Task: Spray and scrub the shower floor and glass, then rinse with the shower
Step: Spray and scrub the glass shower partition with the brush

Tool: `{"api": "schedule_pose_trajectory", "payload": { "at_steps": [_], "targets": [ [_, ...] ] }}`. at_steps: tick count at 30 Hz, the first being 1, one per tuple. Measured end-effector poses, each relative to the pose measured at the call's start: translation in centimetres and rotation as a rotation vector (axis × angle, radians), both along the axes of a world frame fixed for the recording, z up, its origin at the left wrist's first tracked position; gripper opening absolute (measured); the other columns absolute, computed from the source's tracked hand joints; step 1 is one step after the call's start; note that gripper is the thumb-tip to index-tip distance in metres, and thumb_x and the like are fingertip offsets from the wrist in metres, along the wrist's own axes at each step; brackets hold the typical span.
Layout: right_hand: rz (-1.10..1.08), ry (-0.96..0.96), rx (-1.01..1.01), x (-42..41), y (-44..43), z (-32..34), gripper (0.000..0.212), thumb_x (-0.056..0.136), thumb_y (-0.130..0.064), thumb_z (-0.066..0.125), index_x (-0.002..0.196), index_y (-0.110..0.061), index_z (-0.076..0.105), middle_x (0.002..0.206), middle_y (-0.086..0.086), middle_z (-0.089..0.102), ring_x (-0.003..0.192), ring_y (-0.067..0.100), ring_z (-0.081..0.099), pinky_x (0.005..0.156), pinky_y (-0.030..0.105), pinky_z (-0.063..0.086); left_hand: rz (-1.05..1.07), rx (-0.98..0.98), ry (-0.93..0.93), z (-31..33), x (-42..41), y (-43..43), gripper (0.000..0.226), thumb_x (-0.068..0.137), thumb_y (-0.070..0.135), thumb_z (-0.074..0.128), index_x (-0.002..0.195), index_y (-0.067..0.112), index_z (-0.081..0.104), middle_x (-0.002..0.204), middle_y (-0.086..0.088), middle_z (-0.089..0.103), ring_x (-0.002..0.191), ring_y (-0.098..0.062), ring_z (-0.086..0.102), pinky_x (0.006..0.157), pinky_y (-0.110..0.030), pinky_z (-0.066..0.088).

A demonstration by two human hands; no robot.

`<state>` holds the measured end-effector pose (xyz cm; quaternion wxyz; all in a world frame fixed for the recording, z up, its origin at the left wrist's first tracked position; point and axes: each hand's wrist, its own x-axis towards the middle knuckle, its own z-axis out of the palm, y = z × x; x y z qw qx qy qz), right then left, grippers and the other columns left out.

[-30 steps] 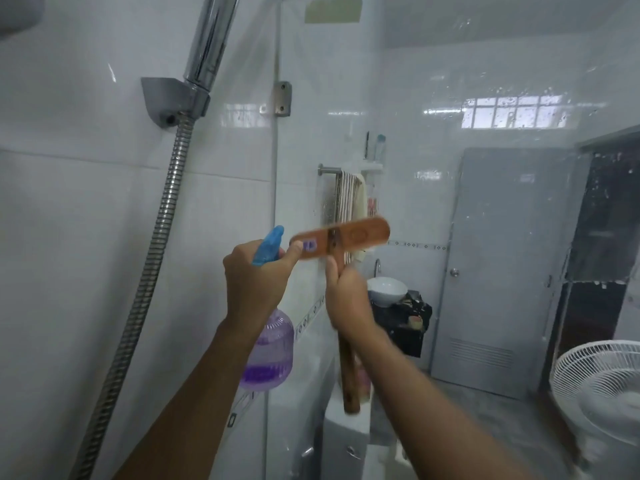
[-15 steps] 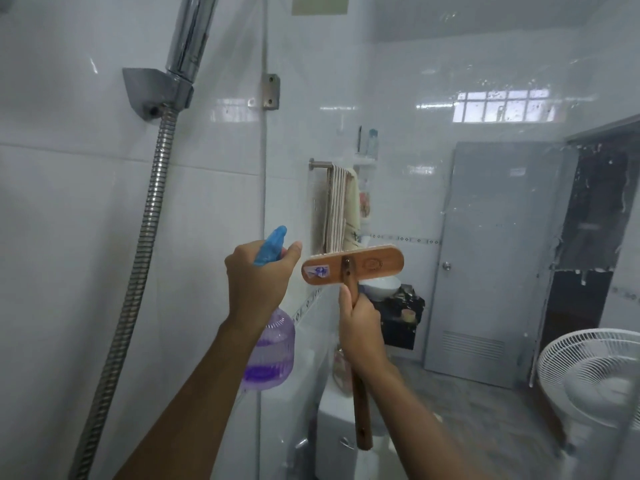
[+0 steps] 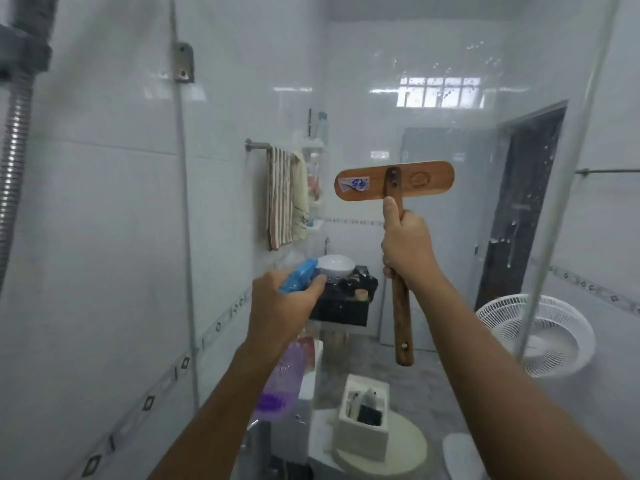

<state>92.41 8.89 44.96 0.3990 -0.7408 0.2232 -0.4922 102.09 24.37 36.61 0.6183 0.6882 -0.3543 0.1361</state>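
My right hand point(image 3: 406, 243) grips the handle of a wooden scrub brush point(image 3: 394, 181), whose flat head is held upright against the shower glass point(image 3: 467, 81), back side facing me. My left hand point(image 3: 280, 306) holds a spray bottle point(image 3: 278, 386) with a blue trigger head and purple liquid, lower and left of the brush. The glass panel carries water drops and streaks near its top right. The metal shower hose point(image 3: 14, 150) runs down the far left edge. The shower floor is out of view.
White tiled wall point(image 3: 97, 220) on the left, with the glass hinge point(image 3: 183, 62) at the corner. Beyond the glass are a towel on a rail point(image 3: 282, 199), a sink point(image 3: 335, 266), a toilet point(image 3: 363, 414), a white fan point(image 3: 535, 334) and a dark doorway point(image 3: 519, 202).
The view has swung right and down. My right hand has carried the brush rightward across the glass, and my left hand with the bottle has dropped lower.
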Motion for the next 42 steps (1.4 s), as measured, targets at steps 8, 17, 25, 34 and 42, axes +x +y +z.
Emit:
{"api": "schedule_pose_trajectory", "payload": {
  "at_steps": [8,17,25,34,42],
  "targets": [
    [0.012,0.088,-0.047,-5.3,-4.3,-1.3,0.049,0.104,-0.054,0.035,0.076,-0.018,0.053,0.063,0.004,0.051,0.058,0.021,0.052,0.065,0.054,0.057,-0.09,-0.025,-0.039,-1.2,-5.1,-5.2,0.043,0.082,0.031,0.082,0.053,0.025,0.051,0.042,0.013,0.049,0.039,-0.004,0.049,0.041,-0.013,0.037],
    [0.056,0.071,-0.1,-7.0,-7.2,-1.5,0.046,0.104,-0.054,0.033,0.08,-0.02,0.053,0.065,0.003,0.052,0.059,0.018,0.053,0.068,0.047,0.058,-0.046,-0.074,-0.062,-2.2,-7.5,-9.0,0.038,0.081,0.035,0.081,0.057,0.025,0.054,0.048,0.007,0.051,0.04,-0.008,0.049,0.043,-0.013,0.04],
    [0.087,0.096,0.006,-10.0,-7.6,-15.7,0.04,0.102,-0.056,0.034,0.1,-0.028,0.062,0.077,-0.009,0.063,0.068,0.001,0.06,0.062,0.018,0.049,-0.024,-0.147,-0.122,-4.3,-9.0,-10.0,0.026,0.084,0.031,0.08,0.07,0.017,0.064,0.055,0.01,0.057,0.048,-0.006,0.056,0.05,-0.008,0.041],
    [0.12,0.012,0.004,-10.6,-8.9,-13.0,0.039,0.104,-0.05,0.037,0.097,-0.021,0.063,0.069,-0.009,0.059,0.056,-0.003,0.055,0.05,0.013,0.042,-0.022,-0.174,-0.093,-4.8,-11.1,-11.8,0.026,0.084,0.034,0.077,0.071,0.017,0.063,0.055,0.008,0.055,0.047,-0.008,0.055,0.048,-0.011,0.043],
    [0.075,-0.049,-0.03,-12.6,-10.7,-11.7,0.035,0.106,-0.045,0.038,0.089,-0.021,0.056,0.062,-0.008,0.05,0.046,-0.004,0.05,0.044,0.011,0.038,-0.05,-0.198,-0.098,-3.8,-12.9,-13.0,0.023,0.085,0.031,0.076,0.079,0.011,0.066,0.061,0.01,0.06,0.052,-0.002,0.063,0.047,-0.008,0.045]
  ]
}}
